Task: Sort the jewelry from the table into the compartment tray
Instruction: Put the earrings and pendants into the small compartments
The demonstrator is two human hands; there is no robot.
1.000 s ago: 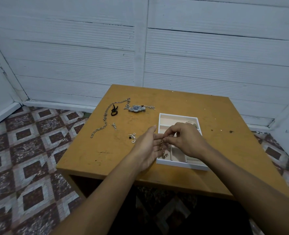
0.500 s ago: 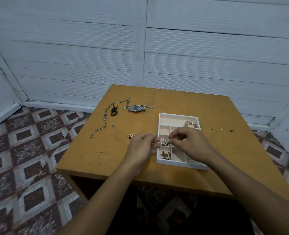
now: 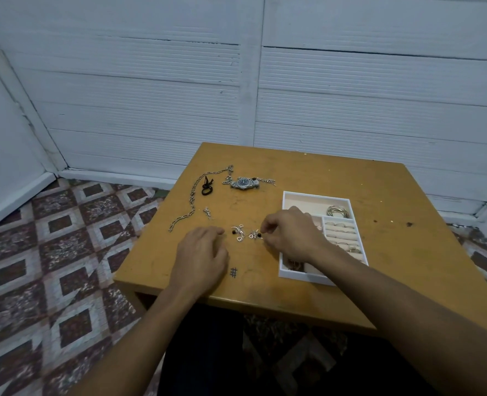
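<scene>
On the tan table (image 3: pixel 379 195) stands a white compartment tray (image 3: pixel 316 194) holding silver bangles (image 3: pixel 338 211) at the back and rings (image 3: pixel 340 234) in its padded rolls. My right hand (image 3: pixel 290 232) reaches left of the tray, fingertips pinched on a small silver earring (image 3: pixel 255 235) with a black bead. A second earring cluster (image 3: pixel 239 232) lies just left of it. My left hand (image 3: pixel 202 255) rests palm down beside that cluster, fingers curled, holding nothing. My right wrist hides part of the tray's near-left compartment.
Farther back lie a silver watch (image 3: pixel 245 182), a short chain (image 3: pixel 266 181), a long silver chain (image 3: pixel 192 201), a black hair tie (image 3: pixel 207 188) and a small silver piece (image 3: pixel 208 212). White wall panels stand behind the table and patterned floor tiles lie to its left.
Both hands have left the tray's near-left compartment, where a small chain piece stayed, and moved left to the earrings on the table. My right fingers have closed on one earring.
</scene>
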